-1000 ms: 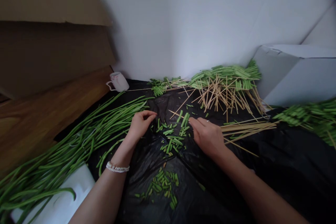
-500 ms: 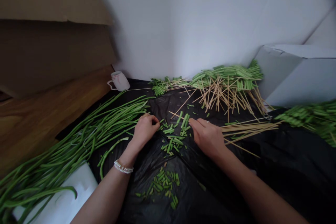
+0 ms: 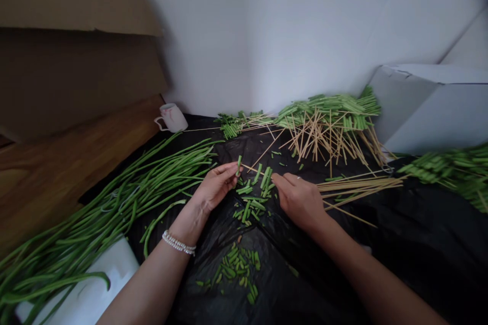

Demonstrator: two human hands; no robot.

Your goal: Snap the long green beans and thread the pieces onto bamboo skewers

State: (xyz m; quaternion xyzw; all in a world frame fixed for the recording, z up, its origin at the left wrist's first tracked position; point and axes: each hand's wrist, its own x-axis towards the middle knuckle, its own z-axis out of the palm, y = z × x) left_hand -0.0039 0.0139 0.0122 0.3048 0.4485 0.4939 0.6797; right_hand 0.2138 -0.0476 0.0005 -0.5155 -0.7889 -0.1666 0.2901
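- In the head view, the left hand's point(image 3: 215, 185) fingers pinch a short green piece point(image 3: 239, 165), which stands almost straight up.
- The right hand's point(image 3: 299, 200) fingers are curled in and pinch a thin stick point(image 3: 252, 168). Its tip points at the left fingers and is right by the green piece. I can't tell if it pokes in.
- More green bits point(image 3: 267, 176) sit along the stick, between the two hands' fingers.
- Cut bits point(image 3: 253, 204) lie in a messy heap just below the space between the fingers, on a black sheet point(image 3: 324, 284). Small bits point(image 3: 232, 264) lie closer to the person.
- Long green stems point(image 3: 125, 203) lie left of the left fingers. Some go over a white thing point(image 3: 114, 269).
- Loose sticks point(image 3: 358, 189) lie right of the right fingers.
- Past the right fingers is a big pile of green bits on sticks point(image 3: 331, 106), next to a white box point(image 3: 430, 106).
- A white cup point(image 3: 174, 117) is past the left fingers, and a big brown box point(image 3: 76, 61) is farther left.
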